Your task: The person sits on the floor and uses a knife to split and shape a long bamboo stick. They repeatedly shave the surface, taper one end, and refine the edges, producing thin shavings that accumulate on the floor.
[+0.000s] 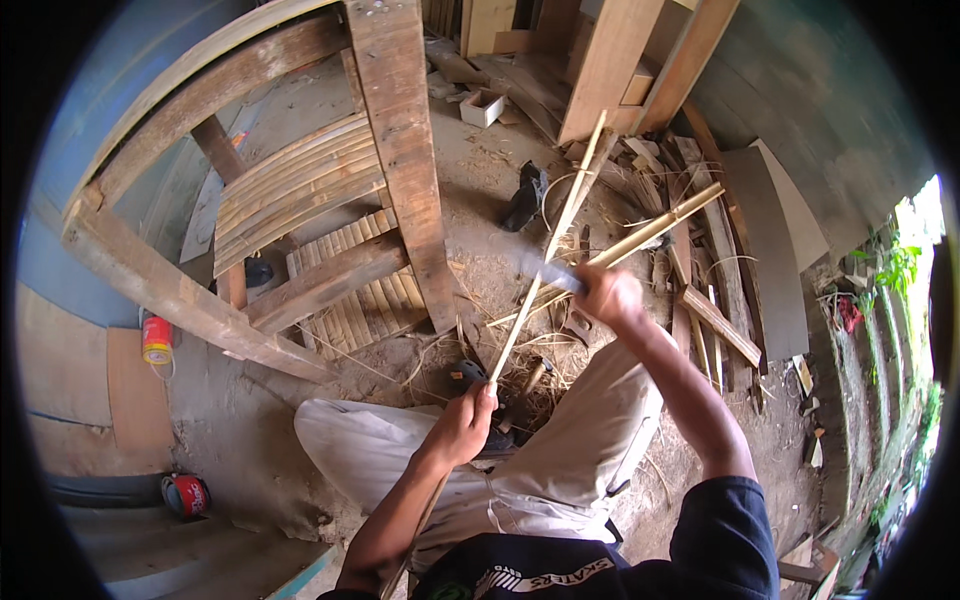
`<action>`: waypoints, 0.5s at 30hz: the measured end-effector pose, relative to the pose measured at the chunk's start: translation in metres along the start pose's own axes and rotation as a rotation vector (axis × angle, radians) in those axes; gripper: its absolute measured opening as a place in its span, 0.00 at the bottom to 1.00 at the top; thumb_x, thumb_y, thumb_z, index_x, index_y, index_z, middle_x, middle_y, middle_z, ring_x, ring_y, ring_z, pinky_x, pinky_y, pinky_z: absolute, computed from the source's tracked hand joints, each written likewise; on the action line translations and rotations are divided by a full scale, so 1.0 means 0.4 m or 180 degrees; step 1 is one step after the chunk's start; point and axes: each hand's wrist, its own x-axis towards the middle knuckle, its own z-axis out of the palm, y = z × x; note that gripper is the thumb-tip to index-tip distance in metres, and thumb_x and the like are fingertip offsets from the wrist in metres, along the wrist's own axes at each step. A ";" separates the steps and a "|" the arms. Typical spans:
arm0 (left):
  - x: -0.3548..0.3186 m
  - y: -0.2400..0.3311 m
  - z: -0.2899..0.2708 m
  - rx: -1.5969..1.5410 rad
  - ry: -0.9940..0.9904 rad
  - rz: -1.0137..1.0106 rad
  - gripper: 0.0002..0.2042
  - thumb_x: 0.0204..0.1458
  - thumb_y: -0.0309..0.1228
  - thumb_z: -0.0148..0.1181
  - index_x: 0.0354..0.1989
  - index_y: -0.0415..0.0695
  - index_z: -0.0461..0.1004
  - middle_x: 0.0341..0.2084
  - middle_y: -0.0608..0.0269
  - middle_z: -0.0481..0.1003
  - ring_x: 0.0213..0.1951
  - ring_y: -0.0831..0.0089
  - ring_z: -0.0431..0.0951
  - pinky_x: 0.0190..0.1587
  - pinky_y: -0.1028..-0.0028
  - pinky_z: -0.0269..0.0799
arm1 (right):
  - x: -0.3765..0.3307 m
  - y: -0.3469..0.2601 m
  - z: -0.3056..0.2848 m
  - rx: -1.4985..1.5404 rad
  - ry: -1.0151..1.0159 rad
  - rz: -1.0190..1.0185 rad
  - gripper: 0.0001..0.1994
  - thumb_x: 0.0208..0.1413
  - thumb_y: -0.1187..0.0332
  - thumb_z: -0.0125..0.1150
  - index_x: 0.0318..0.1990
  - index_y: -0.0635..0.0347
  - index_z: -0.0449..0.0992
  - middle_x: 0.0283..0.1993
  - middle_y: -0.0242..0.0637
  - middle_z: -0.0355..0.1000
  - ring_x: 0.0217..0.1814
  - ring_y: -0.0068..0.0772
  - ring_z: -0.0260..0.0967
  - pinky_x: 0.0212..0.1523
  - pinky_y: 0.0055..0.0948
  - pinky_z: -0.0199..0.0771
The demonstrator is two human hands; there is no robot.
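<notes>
My left hand is closed around a long, pale bamboo strip, just above my lap. The strip slants up and away to the right, and its near end passes back along my left forearm. In my right hand is a knife, gripped by the handle. Its blade, smeared by motion, points left and crosses the strip farther up; whether it touches the bamboo I cannot tell. Behind the knife, another bamboo length lies at an angle. Thin shavings are heaped between my legs.
A large wooden frame with bamboo slats stands close on the left. Scrap boards lie along the right wall. A dark shoe-like object and a small white box sit ahead on the floor. Two red cans are at left.
</notes>
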 end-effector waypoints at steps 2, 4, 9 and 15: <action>-0.004 0.001 0.003 -0.0036 -0.0115 -0.0048 0.18 0.69 0.41 0.35 0.32 0.42 0.65 0.16 0.70 0.60 0.19 0.79 0.60 0.24 0.74 0.60 | 0.007 0.016 -0.023 -0.0325 0.0629 0.0260 0.08 0.53 0.60 0.59 0.37 0.49 0.79 0.25 0.36 0.76 0.17 0.29 0.72 0.16 0.32 0.74; -0.013 -0.001 0.003 -0.0220 -0.0263 -0.0301 0.19 0.69 0.43 0.34 0.32 0.43 0.64 0.16 0.73 0.59 0.19 0.83 0.57 0.23 0.77 0.57 | 0.006 0.033 -0.034 0.0232 0.0174 -0.0304 0.08 0.55 0.61 0.58 0.36 0.50 0.79 0.25 0.37 0.76 0.18 0.29 0.72 0.16 0.32 0.74; -0.042 -0.011 -0.009 -0.0496 -0.0542 -0.0633 0.17 0.68 0.40 0.35 0.33 0.42 0.65 0.16 0.63 0.64 0.20 0.73 0.67 0.26 0.68 0.63 | 0.021 0.107 -0.039 -0.0388 -0.0075 0.0420 0.11 0.60 0.60 0.50 0.38 0.54 0.77 0.24 0.39 0.75 0.19 0.32 0.73 0.20 0.36 0.78; -0.091 -0.029 -0.028 -0.0122 -0.0411 -0.0452 0.17 0.67 0.40 0.37 0.32 0.41 0.66 0.15 0.64 0.64 0.18 0.73 0.65 0.24 0.68 0.63 | 0.065 0.204 -0.072 -0.0284 -0.0448 -0.0234 0.12 0.55 0.57 0.56 0.44 0.45 0.78 0.33 0.37 0.79 0.32 0.45 0.78 0.32 0.41 0.81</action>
